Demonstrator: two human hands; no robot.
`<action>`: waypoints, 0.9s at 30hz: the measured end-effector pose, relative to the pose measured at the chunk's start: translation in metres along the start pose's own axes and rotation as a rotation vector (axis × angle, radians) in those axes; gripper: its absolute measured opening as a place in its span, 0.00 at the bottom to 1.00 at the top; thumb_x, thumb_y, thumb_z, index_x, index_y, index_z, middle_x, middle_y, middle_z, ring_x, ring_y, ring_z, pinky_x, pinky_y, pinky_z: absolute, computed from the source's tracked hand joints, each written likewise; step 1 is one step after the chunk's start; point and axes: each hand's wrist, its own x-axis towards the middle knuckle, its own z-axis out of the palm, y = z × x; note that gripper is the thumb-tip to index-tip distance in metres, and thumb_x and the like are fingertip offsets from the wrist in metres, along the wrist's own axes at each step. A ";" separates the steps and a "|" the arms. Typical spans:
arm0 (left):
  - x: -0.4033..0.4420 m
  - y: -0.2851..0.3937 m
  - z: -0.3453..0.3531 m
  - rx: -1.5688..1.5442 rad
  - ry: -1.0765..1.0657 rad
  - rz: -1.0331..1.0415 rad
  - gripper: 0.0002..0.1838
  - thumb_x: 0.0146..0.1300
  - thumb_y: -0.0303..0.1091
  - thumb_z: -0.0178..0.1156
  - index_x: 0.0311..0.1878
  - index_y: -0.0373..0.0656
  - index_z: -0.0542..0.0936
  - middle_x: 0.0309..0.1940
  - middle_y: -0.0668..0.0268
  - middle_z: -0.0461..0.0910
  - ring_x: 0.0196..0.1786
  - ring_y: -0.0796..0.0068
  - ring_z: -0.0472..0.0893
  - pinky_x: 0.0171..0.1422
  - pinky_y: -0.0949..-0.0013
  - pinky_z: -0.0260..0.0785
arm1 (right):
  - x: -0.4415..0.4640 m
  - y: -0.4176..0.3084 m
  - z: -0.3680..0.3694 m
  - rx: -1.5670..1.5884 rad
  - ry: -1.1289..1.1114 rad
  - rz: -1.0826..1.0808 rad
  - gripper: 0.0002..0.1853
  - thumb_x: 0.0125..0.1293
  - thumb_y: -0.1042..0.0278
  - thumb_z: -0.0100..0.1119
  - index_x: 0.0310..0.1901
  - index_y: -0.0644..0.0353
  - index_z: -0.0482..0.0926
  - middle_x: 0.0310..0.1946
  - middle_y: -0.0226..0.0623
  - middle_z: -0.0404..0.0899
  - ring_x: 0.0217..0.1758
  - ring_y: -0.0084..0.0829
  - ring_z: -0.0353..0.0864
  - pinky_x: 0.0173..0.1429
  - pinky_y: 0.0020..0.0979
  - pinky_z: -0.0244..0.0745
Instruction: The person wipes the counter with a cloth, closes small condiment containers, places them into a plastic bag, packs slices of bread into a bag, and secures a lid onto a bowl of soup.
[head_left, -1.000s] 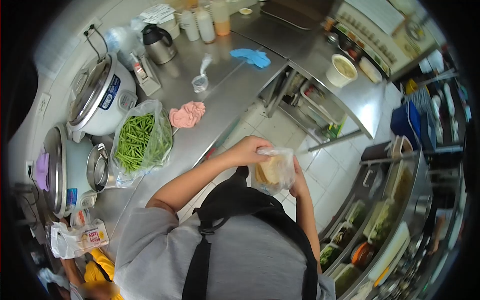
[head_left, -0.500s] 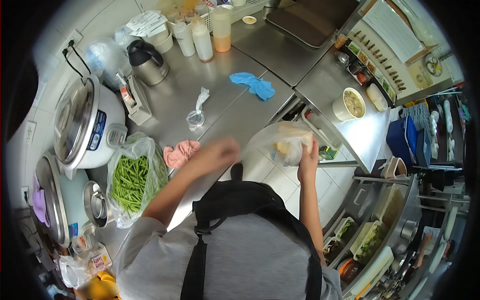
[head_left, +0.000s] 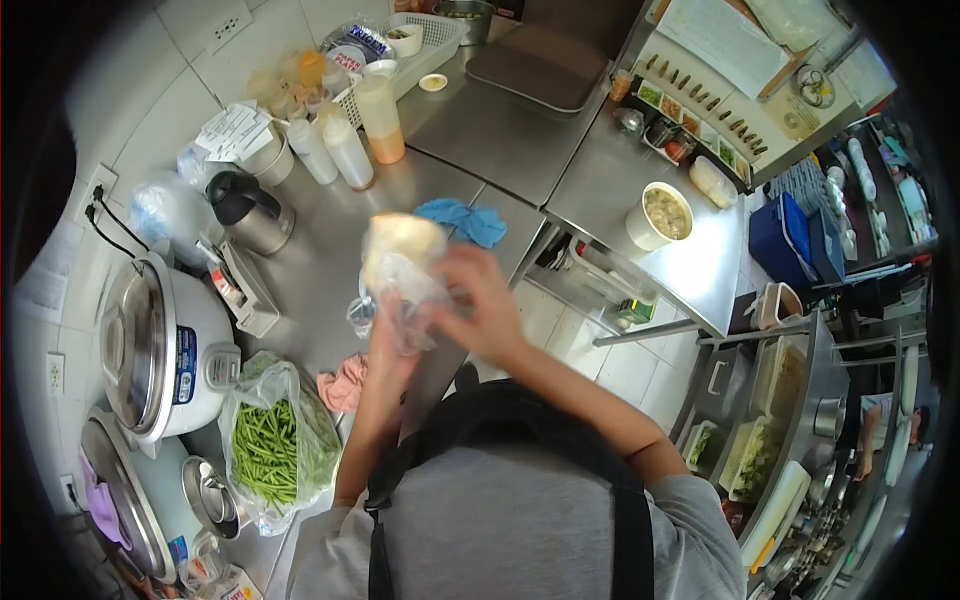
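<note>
A clear plastic bag with pale yellow food inside is held up over the steel counter. Its gathered, twisted end is in my left hand, whose fingers are wrapped round the plastic. My right hand is at the right side of the same bag, blurred by motion, with its fingers bent against the plastic. Behind the bag lies a blue cloth. A pink cloth rests left of my left forearm, near a bag of green beans.
Rice cookers, a steel jug and squeeze bottles stand along the left and back. At the right are a white tub and a unit of food trays. Part of another person shows at the far right.
The bag of food has moved left over the counter, from my right hand into both hands. My left hand has closed on its twisted end. The view has shifted.
</note>
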 end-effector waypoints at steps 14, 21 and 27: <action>0.092 0.136 -0.174 0.265 0.556 0.179 0.36 0.71 0.57 0.54 0.72 0.42 0.62 0.61 0.53 0.70 0.66 0.57 0.68 0.68 0.54 0.63 | -0.062 0.122 -0.041 -0.031 -0.499 0.257 0.13 0.63 0.73 0.59 0.50 0.55 0.82 0.45 0.39 0.85 0.41 0.37 0.84 0.49 0.35 0.80; 0.028 0.010 -0.091 1.439 0.497 1.087 0.47 0.55 0.44 0.72 0.73 0.36 0.59 0.61 0.44 0.67 0.67 0.47 0.64 0.70 0.52 0.57 | -0.203 0.233 -0.125 0.026 -0.140 0.932 0.15 0.64 0.73 0.58 0.53 0.57 0.82 0.36 0.37 0.85 0.33 0.28 0.85 0.35 0.29 0.80; 0.058 -0.023 -0.068 1.525 0.253 0.804 0.34 0.49 0.31 0.73 0.61 0.36 0.73 0.48 0.52 0.78 0.51 0.53 0.78 0.58 0.58 0.70 | -0.270 0.305 -0.201 0.017 0.013 1.337 0.18 0.63 0.71 0.61 0.55 0.53 0.80 0.39 0.31 0.83 0.34 0.24 0.83 0.35 0.28 0.81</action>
